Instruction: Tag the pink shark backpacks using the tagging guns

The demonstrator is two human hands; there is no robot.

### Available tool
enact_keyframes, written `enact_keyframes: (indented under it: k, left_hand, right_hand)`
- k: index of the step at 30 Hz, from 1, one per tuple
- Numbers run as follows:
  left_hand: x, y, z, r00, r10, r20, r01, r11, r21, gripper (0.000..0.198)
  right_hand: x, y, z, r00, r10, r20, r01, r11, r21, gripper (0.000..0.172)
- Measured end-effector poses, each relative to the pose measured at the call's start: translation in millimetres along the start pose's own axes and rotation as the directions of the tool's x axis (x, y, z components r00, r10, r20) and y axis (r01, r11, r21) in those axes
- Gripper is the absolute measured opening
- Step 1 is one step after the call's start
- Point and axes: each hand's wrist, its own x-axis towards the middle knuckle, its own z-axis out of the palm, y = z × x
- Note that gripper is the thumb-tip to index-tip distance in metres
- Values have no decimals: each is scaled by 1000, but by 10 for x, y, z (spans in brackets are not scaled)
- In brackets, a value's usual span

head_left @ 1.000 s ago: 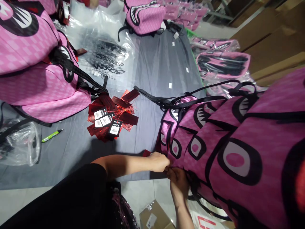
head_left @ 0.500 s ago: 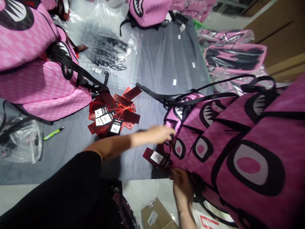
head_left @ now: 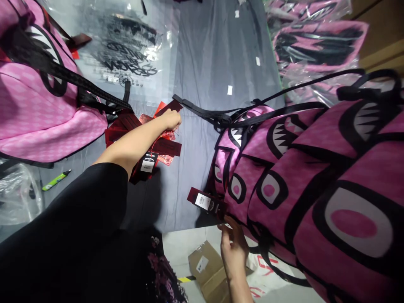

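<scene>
My left hand [head_left: 173, 120] reaches across to a pile of red and black hang tags [head_left: 164, 147], its fingers curled closed on a tag at the pile's upper right. What exactly lies under the fingertips is partly hidden. At the table's front edge, my right hand [head_left: 234, 242] is beside the lower side of the nearest pink backpack [head_left: 235, 206] in a row, thumb and fingers slightly apart. Just above it, a dark red hang tag [head_left: 202, 201] with a white barcode label sticks out from that backpack.
Another pink backpack [head_left: 47, 122] lies at left, strap toward the tags. A green marker [head_left: 57, 180] and clear plastic bags [head_left: 142, 54] lie on the grey cloth [head_left: 202, 168]. Bagged pink goods [head_left: 318, 44] are stacked at back right. A cardboard box [head_left: 208, 269] stands on the floor.
My left hand has moved left from the backpack row to the tag pile. My right hand has loosened near the backpack's tag. The view has shifted slightly.
</scene>
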Motion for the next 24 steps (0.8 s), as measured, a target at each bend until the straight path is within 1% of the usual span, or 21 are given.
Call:
enact_keyframes:
  k: [2, 3, 4, 5, 6, 7, 8, 9, 10, 11, 12, 13, 14, 16, 17, 19, 22, 24]
  left_hand:
    - [-23, -43, -69, 999, -16, -41, 15, 999, -40, 12]
    - [-55, -72, -134, 997, -26, -68, 22, 998, -59, 16]
    - [-102, -97, -217, 991, -35, -130, 24, 996, -90, 20]
    - [-160, -109, -315, 973, -41, -225, 11, 991, -132, 22]
    - [-227, -104, -423, 940, -49, -337, -13, 984, -179, 23]
    - [-297, -76, -537, 885, -62, -462, -54, 971, -234, 23]
    - [-370, -22, -649, 825, -59, -561, -114, 956, -269, 21]
    - [-447, 59, -753, 790, -44, -611, -166, 944, -284, 20]
    - [-531, 169, -840, 757, 6, -654, -247, 928, -278, 18]
    - [-627, 308, -904, 717, 97, -690, -356, 903, -242, 18]
    - [-736, 476, -937, 693, 174, -699, -444, 867, -225, 20]
    - [-854, 668, -935, 686, 249, -684, -520, 825, -221, 22]
    - [-974, 876, -892, 690, 313, -652, -574, 786, -230, 22]
    - [-1191, 1297, -692, 720, 429, -545, -636, 722, -272, 15]
    - [-1279, 1491, -545, 728, 485, -484, -659, 691, -299, 13]
    - [-1413, 1813, -207, 741, 563, -365, -670, 646, -365, 14]
    - [-1556, 2148, 256, 784, 576, -232, -612, 655, -443, 16]
    - [-1620, 2312, 466, 806, 566, -172, -576, 686, -444, 20]
  right_hand:
    - [-6, 0, 1, 1000, 14, 0, -14, 1000, -14, 39]
    - [-14, -9, 4, 1000, 22, -6, -22, 1000, -17, 38]
    - [-29, -29, 7, 1000, 23, -19, -23, 1000, -15, 38]
    - [-52, -59, 12, 999, 13, -41, -13, 1000, -9, 36]
    - [-80, -98, 15, 997, -4, -75, 4, 1000, 1, 34]
    - [-111, -144, 17, 994, -20, -112, 21, 1000, 9, 32]
    - [-140, -191, 17, 989, -25, -148, 28, 1000, 13, 30]
    - [-164, -238, 16, 983, -15, -181, 18, 1000, 17, 29]
    - [-181, -280, 10, 977, 12, -212, -8, 1000, 19, 28]
    - [-193, -318, 1, 970, 46, -240, -42, 999, 23, 29]
    - [-200, -350, -14, 961, 77, -265, -72, 997, 30, 31]
    - [-205, -377, -35, 952, 100, -291, -95, 995, 32, 35]
    - [-210, -400, -60, 944, 113, -311, -111, 994, 26, 40]
    - [-224, -431, -112, 934, 119, -337, -130, 991, -10, 49]
    - [-233, -440, -133, 929, 118, -350, -137, 990, -31, 51]
    - [-256, -450, -157, 919, 117, -377, -150, 987, -60, 46]
    - [-275, -468, -155, 904, 129, -407, -161, 986, -45, 41]
    - [-265, -495, -151, 895, 141, -424, -156, 988, -1, 45]
